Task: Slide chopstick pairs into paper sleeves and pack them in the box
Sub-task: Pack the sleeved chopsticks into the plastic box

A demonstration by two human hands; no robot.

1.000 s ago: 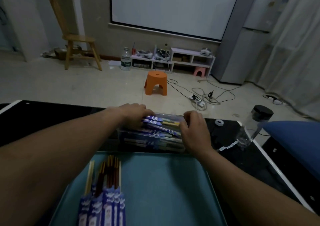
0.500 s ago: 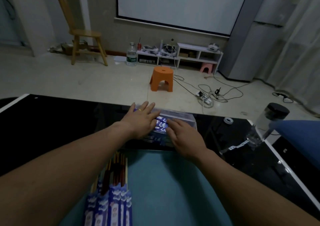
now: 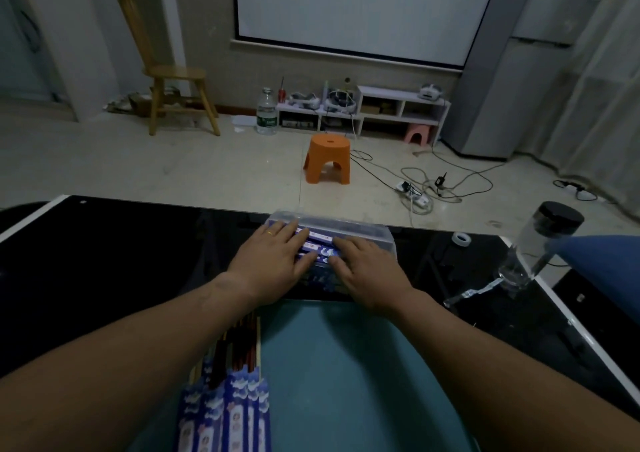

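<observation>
- Head view: the clear plastic box (image 3: 367, 232) sits on the black table (image 3: 121, 261), at 12 o'clock from the teal mat (image 3: 346, 365) and just beyond its far edge.
- The packed sleeves (image 3: 317, 245), blue paper with chopsticks inside, lie across the box from 9 to 3 o'clock. They show only in the gap between the two hands.
- The left grip (image 3: 273, 261) lies flat on the 9 o'clock half of the box's contents. Its fingers are straight and pressing down, curled round nothing. A ring (image 3: 269, 233) shows on one finger.
- The right grip (image 3: 367, 271) does the same on the 3 o'clock half, with straight fingers resting on the sleeves and holding nothing.
- More sleeved pairs (image 3: 228, 413) wait on the mat at 7 o'clock in the frame. Their wooden ends stick out toward 12 o'clock, partly under the left forearm.
- Step in hand, as I judge it: pressing the packed sleeves level so that they settle inside the box.
- The next move likely calls for lifting one hand clear and reaching back to 7 o'clock for another sleeved pair. That pair then has to be turned crosswise to match those in the box.
- Elsewhere, a clear bottle with a black cap (image 3: 540, 243) stands at 3 o'clock near the table edge, with a small tape roll (image 3: 462, 238) between it and the box.
- Writing: the sleeves carry pale cloud-like marks and small emblems, but nothing can be read. The water bottle on the floor (image 3: 266, 112), at 11 o'clock, has a green label that is too small to make out.
</observation>
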